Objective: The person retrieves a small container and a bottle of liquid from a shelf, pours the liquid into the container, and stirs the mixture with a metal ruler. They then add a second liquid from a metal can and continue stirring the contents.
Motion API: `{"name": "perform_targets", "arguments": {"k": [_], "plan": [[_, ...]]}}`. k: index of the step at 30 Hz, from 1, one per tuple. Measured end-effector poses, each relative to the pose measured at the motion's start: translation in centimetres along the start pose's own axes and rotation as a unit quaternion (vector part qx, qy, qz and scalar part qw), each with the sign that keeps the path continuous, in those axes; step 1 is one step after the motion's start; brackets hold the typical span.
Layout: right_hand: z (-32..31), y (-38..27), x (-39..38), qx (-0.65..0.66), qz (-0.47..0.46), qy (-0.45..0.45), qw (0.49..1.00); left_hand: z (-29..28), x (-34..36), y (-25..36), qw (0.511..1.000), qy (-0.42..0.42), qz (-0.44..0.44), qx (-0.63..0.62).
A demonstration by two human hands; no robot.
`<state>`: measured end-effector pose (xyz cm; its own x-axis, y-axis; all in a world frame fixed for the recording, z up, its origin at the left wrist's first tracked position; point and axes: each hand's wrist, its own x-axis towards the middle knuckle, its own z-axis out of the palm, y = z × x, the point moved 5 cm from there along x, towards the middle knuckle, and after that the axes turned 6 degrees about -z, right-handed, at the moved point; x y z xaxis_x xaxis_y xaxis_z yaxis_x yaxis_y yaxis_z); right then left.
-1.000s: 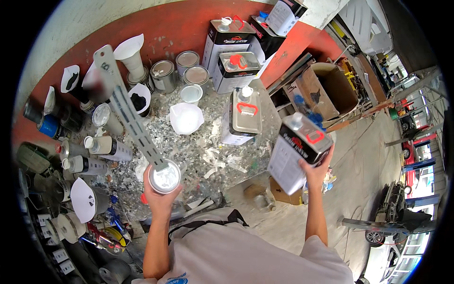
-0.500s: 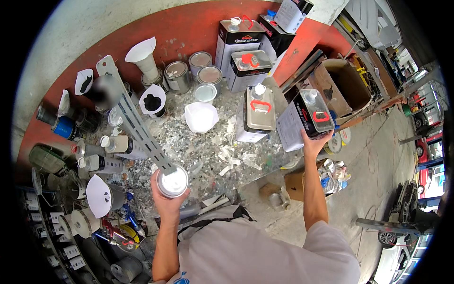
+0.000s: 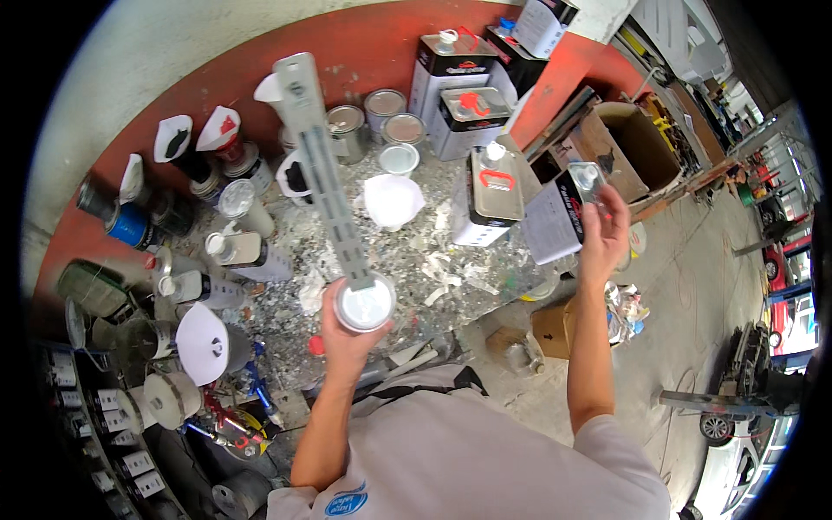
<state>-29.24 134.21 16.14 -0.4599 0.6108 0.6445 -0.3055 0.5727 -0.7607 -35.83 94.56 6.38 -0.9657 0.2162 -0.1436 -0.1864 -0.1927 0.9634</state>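
One rectangular can [image 3: 553, 224] now at counter [image 3: 390, 256] edge, my right hand [image 3: 604, 230] loosened, freed of weight; left hand [image 3: 347, 348] clasps white-filled cup [image 3: 367, 308], slotted metal ruler [image 3: 326, 178] rising from it.

1. The held cup [image 3: 364, 328] has a pale grey rim and white contents [image 3: 365, 303].
2. The flat stick [image 3: 322, 160] is silvery grey, patterned with rows of darker slots.
3. The rightmost can [image 3: 552, 222] is white-sided with a black upper band.
4. The can beside it [image 3: 509, 202] shows a silvery top, a bright red handle [image 3: 497, 180] and a white cap [image 3: 495, 151].
5. The table [image 3: 403, 282] is mottled grey, speckled white and black.
6. The wall [image 3: 364, 52] is brick red below, off-white above.
7. The shirt [image 3: 494, 442] is light grey with a blue oval badge [image 3: 347, 503].
8. The loose cap [image 3: 316, 345] is red.
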Motion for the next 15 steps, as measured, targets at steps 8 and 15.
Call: {"name": "perform_targets", "arguments": {"k": [8,15], "plan": [[20.4,-11.3,-5.0,0.134,0.053,-0.498,0.855,-0.5,0.3,1.1,0.996,-0.074,-0.006,-0.050],[23.8,-14.4,-5.4,0.090,0.005,-0.586,0.805,-1.9,0.7,0.7,0.995,-0.094,0.016,-0.030]]}}
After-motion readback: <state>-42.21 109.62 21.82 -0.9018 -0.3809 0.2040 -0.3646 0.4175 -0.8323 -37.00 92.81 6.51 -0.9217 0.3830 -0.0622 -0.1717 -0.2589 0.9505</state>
